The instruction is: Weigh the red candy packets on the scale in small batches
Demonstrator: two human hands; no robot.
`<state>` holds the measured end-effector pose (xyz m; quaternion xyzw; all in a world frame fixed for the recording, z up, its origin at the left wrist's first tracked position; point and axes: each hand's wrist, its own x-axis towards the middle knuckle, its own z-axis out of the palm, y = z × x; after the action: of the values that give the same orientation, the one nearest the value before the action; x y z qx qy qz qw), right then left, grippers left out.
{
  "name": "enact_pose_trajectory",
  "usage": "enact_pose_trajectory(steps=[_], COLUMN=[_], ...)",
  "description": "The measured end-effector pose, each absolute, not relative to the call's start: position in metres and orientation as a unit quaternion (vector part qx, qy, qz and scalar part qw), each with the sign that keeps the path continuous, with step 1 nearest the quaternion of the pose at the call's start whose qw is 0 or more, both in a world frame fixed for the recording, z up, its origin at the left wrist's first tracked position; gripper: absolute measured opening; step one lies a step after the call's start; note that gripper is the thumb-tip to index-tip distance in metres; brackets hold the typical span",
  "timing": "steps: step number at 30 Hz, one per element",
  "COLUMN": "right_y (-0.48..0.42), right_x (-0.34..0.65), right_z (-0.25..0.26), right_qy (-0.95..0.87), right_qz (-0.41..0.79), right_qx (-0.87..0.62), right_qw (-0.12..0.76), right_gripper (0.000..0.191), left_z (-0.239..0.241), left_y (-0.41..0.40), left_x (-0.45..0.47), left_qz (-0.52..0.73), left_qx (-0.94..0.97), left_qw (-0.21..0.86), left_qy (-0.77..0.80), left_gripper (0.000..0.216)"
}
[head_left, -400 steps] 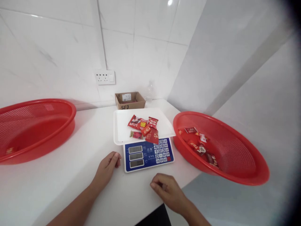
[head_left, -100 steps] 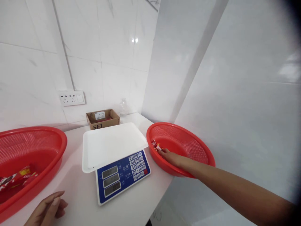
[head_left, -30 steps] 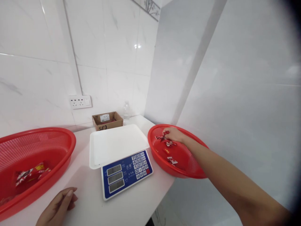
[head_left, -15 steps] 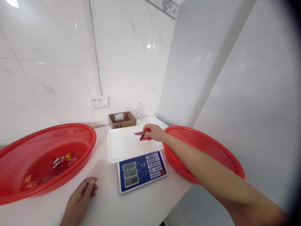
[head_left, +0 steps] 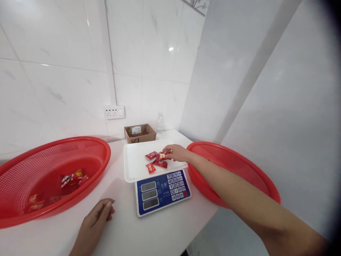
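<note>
Fingers (head_left: 167, 148), right hand (head_left: 178, 153): on red printed packets (head_left: 160, 159) (grip unclear); left hand (head_left: 96, 217) slack.

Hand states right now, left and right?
Left hand: open, loosely curled, empty, resting on the counter.
Right hand: fingers on red candy packets on the scale tray; grip cannot be told.

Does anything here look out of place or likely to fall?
Yes: the right red basket juts past the edge of the counter, largely unsupported. The sweets by the right hand lie within the scale's tray.
</note>
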<state>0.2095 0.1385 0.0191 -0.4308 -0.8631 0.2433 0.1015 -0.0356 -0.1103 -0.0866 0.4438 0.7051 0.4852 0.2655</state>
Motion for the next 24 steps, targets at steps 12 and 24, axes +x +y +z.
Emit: enact_pose_trajectory(steps=[12, 24], right_y=[0.138, 0.138], right_x=[0.21, 0.277], right_z=[0.021, 0.06], right_qy=[-0.895, -0.86], right_qz=[0.147, 0.206], right_qx=[-0.417, -0.461], right_qw=[0.06, 0.07], right_gripper=[0.025, 0.036], left_z=[-0.086, -0.095], left_y=[-0.109, -0.11], left_x=[-0.035, -0.041], left_qz=[0.492, 0.48], left_qx=[0.437, 0.437], left_qw=[0.27, 0.273], left_qy=[0.704, 0.71], left_gripper=[0.053, 0.056])
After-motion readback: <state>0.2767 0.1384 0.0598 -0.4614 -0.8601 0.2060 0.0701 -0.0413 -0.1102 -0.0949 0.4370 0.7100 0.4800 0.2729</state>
